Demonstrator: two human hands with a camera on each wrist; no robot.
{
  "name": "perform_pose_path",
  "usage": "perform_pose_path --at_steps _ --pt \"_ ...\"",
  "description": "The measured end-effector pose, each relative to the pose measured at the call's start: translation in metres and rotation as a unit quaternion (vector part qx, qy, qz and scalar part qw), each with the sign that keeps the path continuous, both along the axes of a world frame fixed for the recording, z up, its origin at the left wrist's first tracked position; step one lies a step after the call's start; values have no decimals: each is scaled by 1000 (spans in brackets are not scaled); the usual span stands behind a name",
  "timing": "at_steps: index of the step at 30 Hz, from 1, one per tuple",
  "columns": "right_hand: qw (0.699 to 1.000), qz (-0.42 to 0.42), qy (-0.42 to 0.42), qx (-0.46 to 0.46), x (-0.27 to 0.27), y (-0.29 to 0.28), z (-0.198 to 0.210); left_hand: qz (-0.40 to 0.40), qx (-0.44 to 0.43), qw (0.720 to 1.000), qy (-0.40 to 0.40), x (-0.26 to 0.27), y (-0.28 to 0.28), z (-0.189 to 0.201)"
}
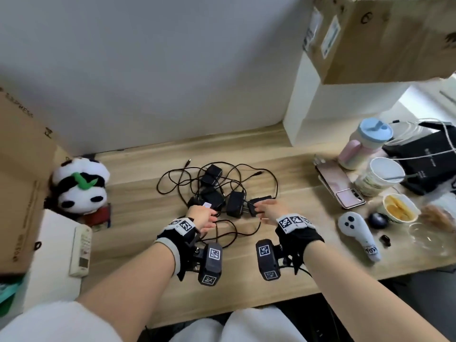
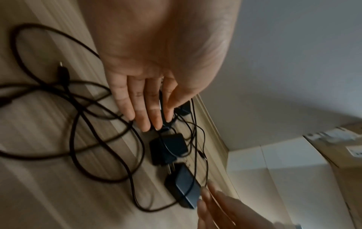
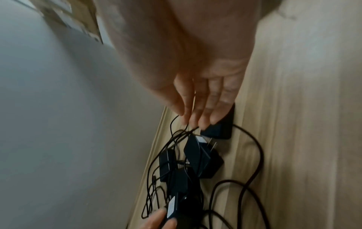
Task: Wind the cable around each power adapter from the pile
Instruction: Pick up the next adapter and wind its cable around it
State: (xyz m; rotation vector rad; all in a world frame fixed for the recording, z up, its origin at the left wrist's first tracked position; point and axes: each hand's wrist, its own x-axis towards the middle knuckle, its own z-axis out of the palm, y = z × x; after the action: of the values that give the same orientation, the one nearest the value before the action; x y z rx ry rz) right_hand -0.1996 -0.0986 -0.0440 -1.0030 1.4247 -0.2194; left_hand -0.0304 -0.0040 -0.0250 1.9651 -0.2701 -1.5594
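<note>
Several black power adapters lie in a pile (image 1: 217,191) of tangled black cables at the middle of the wooden desk (image 1: 138,243). My left hand (image 1: 203,214) is at the pile's near left. Its thumb and forefinger pinch an adapter with a white label (image 3: 172,207), and the other fingers (image 2: 137,108) are straight. My right hand (image 1: 267,208) is at the near right, with straight fingertips (image 3: 205,120) resting on a flat adapter (image 3: 219,131), also seen as the flat adapter (image 2: 184,189). Its thumb touches a thin cable. Loose cable loops lie between my wrists.
A panda plush (image 1: 79,188), a cardboard box (image 1: 19,181) and a remote (image 1: 80,248) are on the left. On the right are a phone (image 1: 340,188), a paper cup (image 1: 382,174), a bottle (image 1: 365,141), a snack bowl (image 1: 399,208) and a black bag (image 1: 427,154).
</note>
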Motion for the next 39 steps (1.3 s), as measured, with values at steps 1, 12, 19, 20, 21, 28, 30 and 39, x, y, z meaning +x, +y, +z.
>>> perform_pose_path --at_steps 1,12,19,20,21,28,30,39 --pt "999 5 23 -25 4 -4 -4 8 5 1000 -6 7 2 -2" --pt "989 65 25 -128 39 -10 -19 130 60 988 -50 47 -4 -33" --pt "908 352 156 -165 83 5 -37 119 71 989 44 41 -5 -38" --pt "896 377 171 -159 86 6 -38 120 69 989 57 41 -3 -40" --pt "890 394 169 -156 87 6 -38 123 65 987 75 41 -2 -40" --pt "919 390 -3 -63 85 7 -16 210 14 958 195 40 4 -44" --pt "912 405 -29 -57 82 7 -9 270 1 940 210 39 4 -41" --pt "894 432 -111 -52 67 4 21 202 -88 930 296 41 -4 -15"
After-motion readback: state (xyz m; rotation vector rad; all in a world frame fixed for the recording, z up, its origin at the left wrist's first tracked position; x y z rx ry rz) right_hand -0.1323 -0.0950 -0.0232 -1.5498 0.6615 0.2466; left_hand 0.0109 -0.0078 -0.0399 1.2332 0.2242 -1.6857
